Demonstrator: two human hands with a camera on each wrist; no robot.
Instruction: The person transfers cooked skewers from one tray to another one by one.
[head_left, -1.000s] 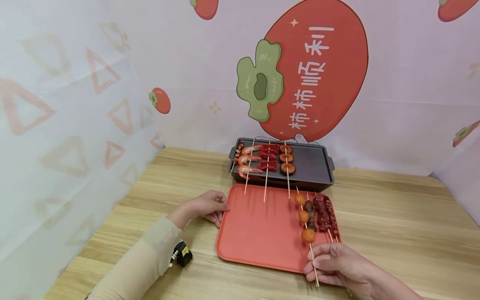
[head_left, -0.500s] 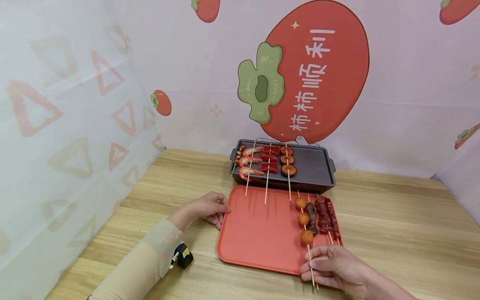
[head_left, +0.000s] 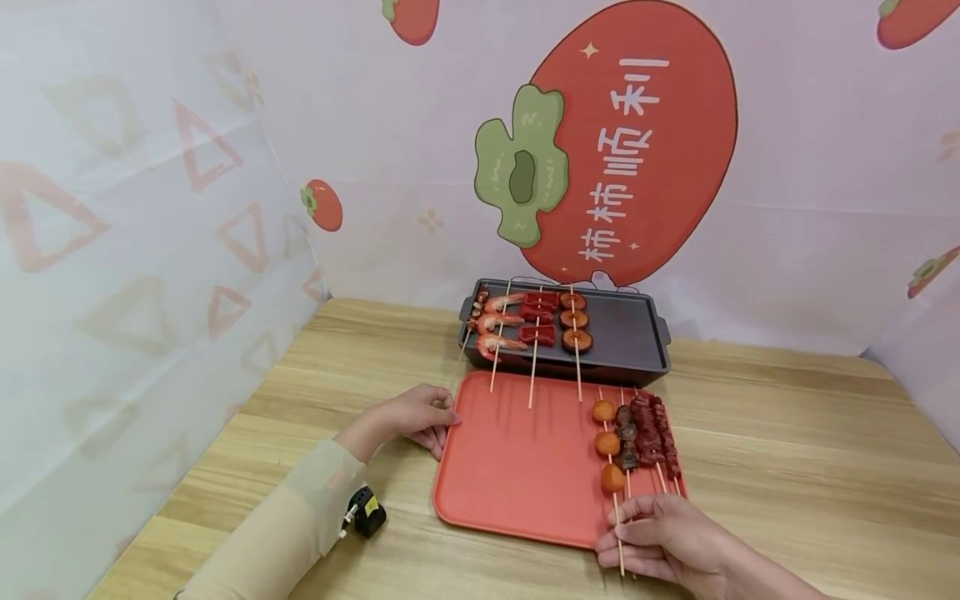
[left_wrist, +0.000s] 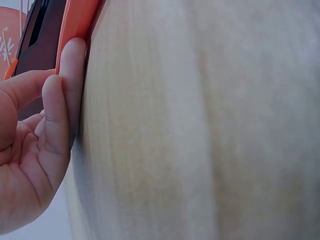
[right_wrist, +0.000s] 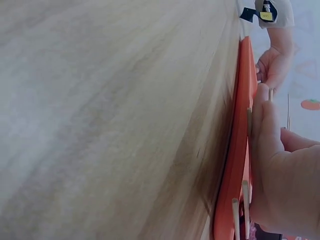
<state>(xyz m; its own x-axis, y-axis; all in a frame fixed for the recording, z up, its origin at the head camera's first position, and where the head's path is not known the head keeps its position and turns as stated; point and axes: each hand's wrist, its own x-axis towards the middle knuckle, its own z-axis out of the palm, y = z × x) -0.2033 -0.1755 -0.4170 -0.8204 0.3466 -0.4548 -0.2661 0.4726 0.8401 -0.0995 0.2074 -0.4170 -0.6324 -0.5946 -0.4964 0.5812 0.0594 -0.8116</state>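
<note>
My left hand [head_left: 420,417] pinches the left edge of a flat orange-red tray [head_left: 525,475]; the left wrist view shows the thumb and fingertips [left_wrist: 75,60] on either side of its rim. At the tray's near right corner, my right hand [head_left: 667,537] pinches the stick of a skewer with orange balls [head_left: 607,444]. This skewer lies over the tray's right side. Beside it on the tray are a brown meat skewer [head_left: 626,437] and two dark red meat skewers [head_left: 647,429]. Some stick ends are hidden behind my right hand.
Behind the tray stands a black grill pan [head_left: 622,329]. Shrimp [head_left: 495,322], red block [head_left: 537,317] and round slice [head_left: 575,319] skewers lie on its left part, sticks overhanging the tray. A small black device [head_left: 366,510] sits at the left wrist. A printed cloth hangs behind.
The orange-ball skewer's lower end has shifted slightly left with my right hand, and the skewer has turned more upright in view. The brown meat skewer has turned slightly. My left hand stays put.
</note>
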